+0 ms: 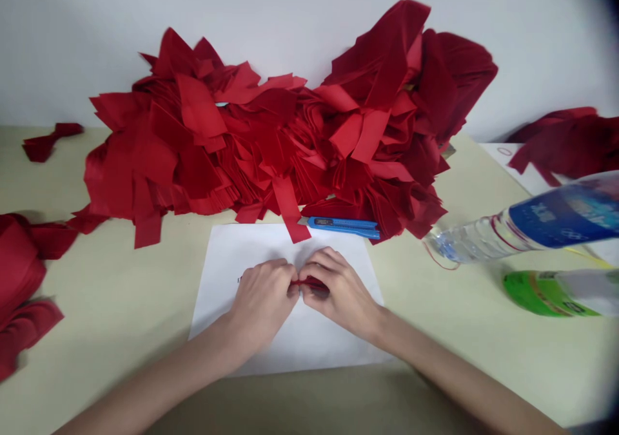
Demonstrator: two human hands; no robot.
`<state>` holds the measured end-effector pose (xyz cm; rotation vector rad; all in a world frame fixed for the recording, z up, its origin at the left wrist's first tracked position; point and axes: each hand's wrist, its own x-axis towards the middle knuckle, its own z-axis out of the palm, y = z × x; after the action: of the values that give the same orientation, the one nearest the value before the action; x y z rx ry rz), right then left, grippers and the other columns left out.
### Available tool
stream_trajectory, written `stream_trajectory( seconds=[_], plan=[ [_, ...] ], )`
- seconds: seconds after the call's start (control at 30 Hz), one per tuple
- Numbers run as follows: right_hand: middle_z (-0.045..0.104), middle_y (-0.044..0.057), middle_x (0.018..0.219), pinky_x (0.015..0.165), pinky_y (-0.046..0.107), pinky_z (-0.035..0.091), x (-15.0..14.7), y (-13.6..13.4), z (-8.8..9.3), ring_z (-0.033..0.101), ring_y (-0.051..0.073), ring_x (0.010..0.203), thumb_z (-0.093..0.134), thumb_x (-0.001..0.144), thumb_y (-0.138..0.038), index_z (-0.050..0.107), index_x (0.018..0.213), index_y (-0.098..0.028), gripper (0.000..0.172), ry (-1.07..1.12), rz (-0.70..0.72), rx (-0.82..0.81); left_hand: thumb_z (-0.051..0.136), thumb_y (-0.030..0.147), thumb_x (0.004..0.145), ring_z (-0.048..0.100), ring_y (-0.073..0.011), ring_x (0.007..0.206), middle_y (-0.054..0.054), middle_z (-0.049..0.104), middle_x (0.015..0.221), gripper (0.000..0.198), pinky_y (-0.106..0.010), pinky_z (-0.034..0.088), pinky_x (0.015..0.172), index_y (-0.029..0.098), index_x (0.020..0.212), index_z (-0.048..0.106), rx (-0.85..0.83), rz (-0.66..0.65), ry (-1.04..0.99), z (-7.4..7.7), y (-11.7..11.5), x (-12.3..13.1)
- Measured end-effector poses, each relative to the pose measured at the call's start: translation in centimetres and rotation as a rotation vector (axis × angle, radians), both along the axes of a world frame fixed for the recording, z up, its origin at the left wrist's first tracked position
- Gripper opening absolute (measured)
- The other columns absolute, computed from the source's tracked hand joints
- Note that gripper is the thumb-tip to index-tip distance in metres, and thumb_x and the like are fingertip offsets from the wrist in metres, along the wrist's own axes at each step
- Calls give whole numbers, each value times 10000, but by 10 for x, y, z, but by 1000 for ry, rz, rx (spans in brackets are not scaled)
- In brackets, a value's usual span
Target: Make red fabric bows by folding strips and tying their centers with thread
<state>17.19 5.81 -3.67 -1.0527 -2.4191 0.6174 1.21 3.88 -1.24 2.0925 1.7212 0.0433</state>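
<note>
Tabletop of pale cream running back to a plain white wall, with soft shadows along the far edge. Left hand and right hand close together above the middle of a sheet of white paper, both curled shut, knuckles almost meeting. Small red strip pinched tightly between them, only a short length showing, its contact with the paper impossible to tell. Beyond the sheet, a huge heap of cut red strips banked against the wall, cloth or paper unclear, one strip lying over the sheet's far edge. Blue utility knife at the foot of the heap, just behind the paper. Off to the right, a clear plastic water bottle with a blue label, on its side, and below it a green-labelled bottle. Farther right, a white card with a red rubber band on it, beside a smaller red pile. Along the left, a red bundle and, near the wall, a loose red scrap.
</note>
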Motion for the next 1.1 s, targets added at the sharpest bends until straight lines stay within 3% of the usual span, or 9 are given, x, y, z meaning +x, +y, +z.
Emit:
stream_trajectory(
  seconds=[0.27,0.5,0.67,1.1],
  plan=[
    [563,30,749,734,341,422,-3,1,-1,466,196,799,521,728,-92,587,735,-190,119,5,25,25,433,117,756,598,-184,684,-21,644,762,177,-282,330,529,204,694,574,7,-20,2,4,-1,0],
    [598,24,790,741,334,412,-3,0,-4,481,193,811,569,736,-102,578,733,-197,96,16,20,31,513,162,730,605,-189,847,-23,617,1001,229,-287,398,602,219,948,551,81,0,-65,13,2,-1],
    [577,24,761,737,332,409,-3,0,-3,475,192,805,587,732,-107,592,738,-188,81,28,12,13,510,177,740,599,-194,759,-26,602,895,137,-294,386,557,212,862,561,31,-28,-19,17,2,3],
    [574,18,755,741,324,405,-1,-1,-2,479,185,799,555,746,-84,593,756,-197,119,16,14,25,473,130,731,575,-171,661,-8,586,736,132,-280,339,525,200,653,553,20,-31,17,6,4,5]
  ],
)
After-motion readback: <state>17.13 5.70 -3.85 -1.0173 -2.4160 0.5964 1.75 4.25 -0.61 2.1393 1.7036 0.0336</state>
